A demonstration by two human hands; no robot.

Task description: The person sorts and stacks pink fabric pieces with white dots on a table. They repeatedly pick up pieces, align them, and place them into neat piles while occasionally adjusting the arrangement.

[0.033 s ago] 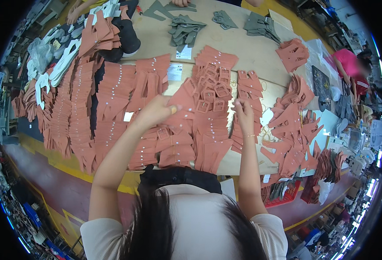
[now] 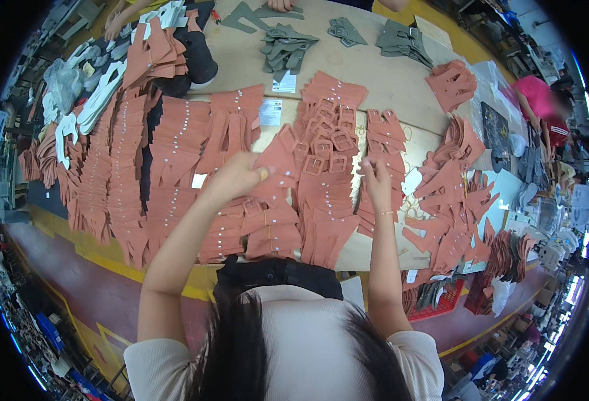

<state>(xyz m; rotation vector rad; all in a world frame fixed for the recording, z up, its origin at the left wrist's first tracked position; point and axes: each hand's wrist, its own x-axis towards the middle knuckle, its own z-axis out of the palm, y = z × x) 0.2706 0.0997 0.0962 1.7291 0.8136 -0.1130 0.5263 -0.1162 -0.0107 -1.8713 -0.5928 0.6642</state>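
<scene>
Workshop floor (image 2: 100, 294), maroon with yellow lines; on it a wide pale worktop (image 2: 234, 60), largely covered with cut pieces. Far side: green pieces (image 2: 286, 47), in bundles; a co-worker's hand (image 2: 281, 5) at the edge. Left side: long overlapped rows (image 2: 127, 160), salmon; white pieces (image 2: 100, 97) heaped beyond. Right side: loose salmon bundles (image 2: 451, 83); below them, one red crate (image 2: 447, 302).

Left hand (image 2: 240, 177): grip apparently closed on the near-left margin of one panel (image 2: 278, 160); yellow cover on a digit.

Panel: one, salmon, white-dotted, motion-blurred. Extends rightward from the left grip, between the two hands, the left being the nearer. Long axis uncertain, blur and overlap hiding its ends. Right margin meets, in view, the buckled stack (image 2: 324, 144).

Buckled stack: salmon, running away from the wearer, between the hands.

Right hand (image 2: 377, 182): raised just right of that stack, beside a second buckled row (image 2: 387, 137); digits bent, tips near one another. Whether the grip holds anything: cannot tell.
</scene>
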